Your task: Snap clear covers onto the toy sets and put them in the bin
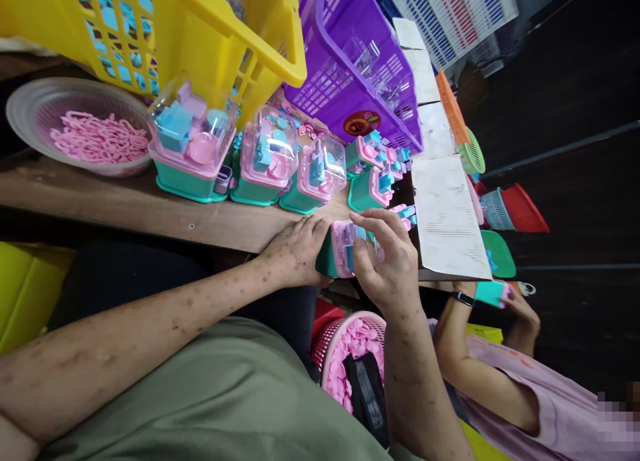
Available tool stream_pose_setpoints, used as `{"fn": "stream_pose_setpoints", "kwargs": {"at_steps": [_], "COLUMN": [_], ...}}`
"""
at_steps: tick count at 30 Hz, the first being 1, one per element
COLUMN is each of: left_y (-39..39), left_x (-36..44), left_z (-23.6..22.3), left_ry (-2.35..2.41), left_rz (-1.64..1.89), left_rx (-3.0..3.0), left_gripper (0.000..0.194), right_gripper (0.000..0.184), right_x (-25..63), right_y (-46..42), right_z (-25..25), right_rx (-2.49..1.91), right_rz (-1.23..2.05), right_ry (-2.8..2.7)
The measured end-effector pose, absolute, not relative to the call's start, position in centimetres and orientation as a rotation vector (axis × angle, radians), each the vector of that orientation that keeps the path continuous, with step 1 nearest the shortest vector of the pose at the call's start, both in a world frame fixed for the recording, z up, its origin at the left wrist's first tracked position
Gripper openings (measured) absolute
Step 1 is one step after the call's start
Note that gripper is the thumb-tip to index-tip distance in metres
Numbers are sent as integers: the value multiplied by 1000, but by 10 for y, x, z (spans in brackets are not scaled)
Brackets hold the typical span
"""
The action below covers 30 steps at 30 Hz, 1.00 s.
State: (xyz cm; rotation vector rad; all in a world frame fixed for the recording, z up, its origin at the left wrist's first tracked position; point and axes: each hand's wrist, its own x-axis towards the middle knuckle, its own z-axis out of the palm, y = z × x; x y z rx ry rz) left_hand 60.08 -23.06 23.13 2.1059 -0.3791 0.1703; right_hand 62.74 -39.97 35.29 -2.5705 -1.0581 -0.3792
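At the bench edge, my left hand [295,254] grips the green base of a small plastic toy box [343,247] with a pink top, tilted on its side towards me. My right hand [390,257] bends its thumb and fingers over the top of that box, covering part of the clear and blue pieces there. Just behind stand several similar boxes in a row, among them a clear-domed toy box [320,174] with blue and pink parts inside. To their right, a toy box without a dome [370,187] shows its small parts uncovered.
A bowl of pink plastic hooks [100,141] stands left. Behind are a yellow basket [240,41] and a purple basket [345,74]. White paper sheets [445,207] lie right. Below is a pink basket of pink pieces [355,341]. A co-worker's hand [523,311] holds a green box.
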Motion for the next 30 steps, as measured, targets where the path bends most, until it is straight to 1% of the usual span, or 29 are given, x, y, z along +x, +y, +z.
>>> {"fn": "stream_pose_setpoints", "kwargs": {"at_steps": [2, 10, 17, 25, 28, 30], "left_y": [-231, -230, -230, -228, -228, -229], "left_x": [601, 602, 601, 602, 602, 601], "left_z": [230, 232, 233, 232, 228, 228], "left_ry": [-381, -375, -368, -434, -448, -451], "left_rz": [160, 127, 138, 137, 186, 210], "left_rx": [2115, 2137, 2141, 2175, 2181, 2169], "left_gripper": [100, 99, 98, 106, 107, 113], "right_gripper": [33, 26, 25, 21, 22, 23], "right_x": [629, 628, 630, 633, 633, 632], "right_y": [-399, -394, -396, -401, -401, -400], "right_z": [353, 354, 355, 352, 352, 352], "right_rx": [-2557, -2563, -2543, -2501, -2499, -2507], "right_rz": [-377, -374, -352, -399, -427, -442], "right_ry": [-1064, -1049, -1034, -927, -931, -949]}}
